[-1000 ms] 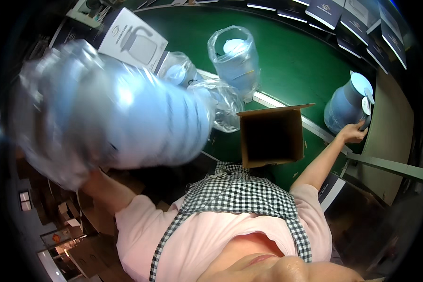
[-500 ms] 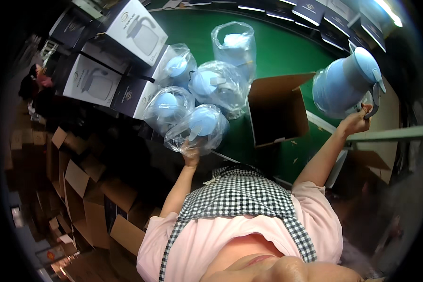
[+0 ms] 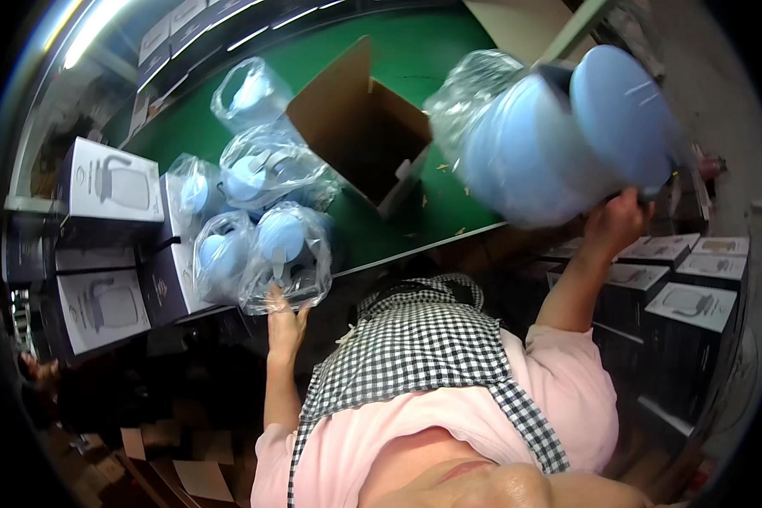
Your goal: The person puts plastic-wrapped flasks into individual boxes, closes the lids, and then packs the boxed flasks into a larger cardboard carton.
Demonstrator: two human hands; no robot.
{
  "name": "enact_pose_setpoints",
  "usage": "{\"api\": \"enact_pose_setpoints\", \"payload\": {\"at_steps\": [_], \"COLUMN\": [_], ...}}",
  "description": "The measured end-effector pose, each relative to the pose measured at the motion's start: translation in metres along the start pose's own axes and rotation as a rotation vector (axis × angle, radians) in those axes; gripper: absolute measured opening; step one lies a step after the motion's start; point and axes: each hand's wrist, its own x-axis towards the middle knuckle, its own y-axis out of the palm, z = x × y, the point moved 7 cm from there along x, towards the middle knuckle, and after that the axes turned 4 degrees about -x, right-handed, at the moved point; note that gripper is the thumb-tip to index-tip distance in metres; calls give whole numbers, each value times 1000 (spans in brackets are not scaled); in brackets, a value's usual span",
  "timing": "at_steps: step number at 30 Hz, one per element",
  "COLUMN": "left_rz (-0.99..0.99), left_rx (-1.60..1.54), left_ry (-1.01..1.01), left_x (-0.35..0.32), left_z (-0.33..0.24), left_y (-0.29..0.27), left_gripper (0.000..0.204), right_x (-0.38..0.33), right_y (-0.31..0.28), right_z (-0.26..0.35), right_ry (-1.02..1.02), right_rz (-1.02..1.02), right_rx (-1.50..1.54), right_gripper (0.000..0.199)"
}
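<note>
My right hand [image 3: 620,224] is closed on the handle of a light blue vacuum jug [image 3: 529,152]. The jug is held up tilted at the right, its round lid [image 3: 622,114] toward me, with clear plastic film [image 3: 483,80] round its far end. At the left, my left hand [image 3: 286,323] grips the near side of another blue jug [image 3: 281,237] in a clear bag, by its handle; the fingertips are partly hidden by the film. Several more bagged blue jugs [image 3: 245,179] stand close together beside it on the green table [image 3: 415,63].
An open brown carton [image 3: 347,127] stands between the two hands. White and dark printed boxes [image 3: 114,182] are stacked at the left. More boxes [image 3: 690,300] stand at the lower right, and a row lines the table's far side. Open cartons [image 3: 203,478] lie at the lower left.
My view has turned to the right. The jug in my right hand has come nearer and tipped so that its lid faces me. My left hand stays at the same bagged jug.
</note>
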Motion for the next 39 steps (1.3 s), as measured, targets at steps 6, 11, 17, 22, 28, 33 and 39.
{"api": "enact_pose_setpoints", "payload": {"at_steps": [6, 11, 17, 22, 28, 33, 39], "left_rz": [582, 98, 12, 95, -123, -270, -25], "left_rx": [-167, -588, 28, 188, 156, 117, -34], "left_ry": [39, 566, 873, 829, 855, 669, 369], "left_x": [16, 21, 34, 76, 72, 58, 87], "left_z": [-133, -240, -379, -356, -361, -365, -316], "left_y": [-54, -67, -15, 91, 70, 54, 73], "left_gripper": [28, 59, 93, 59, 47, 88, 87], "right_x": [-71, -141, -221, -227, -178, -136, -117], "right_y": [-20, 40, 110, 137, 118, 78, 14], "right_z": [44, 16, -28, -35, -39, 17, 112], "right_ry": [-96, 114, -105, -158, -518, -294, -334], "right_rz": [223, 602, 734, 819, 983, 1050, 907], "right_rx": [592, 787, 710, 822, 656, 1023, 1391], "right_gripper": [18, 7, 9, 11, 42, 31, 40]}}
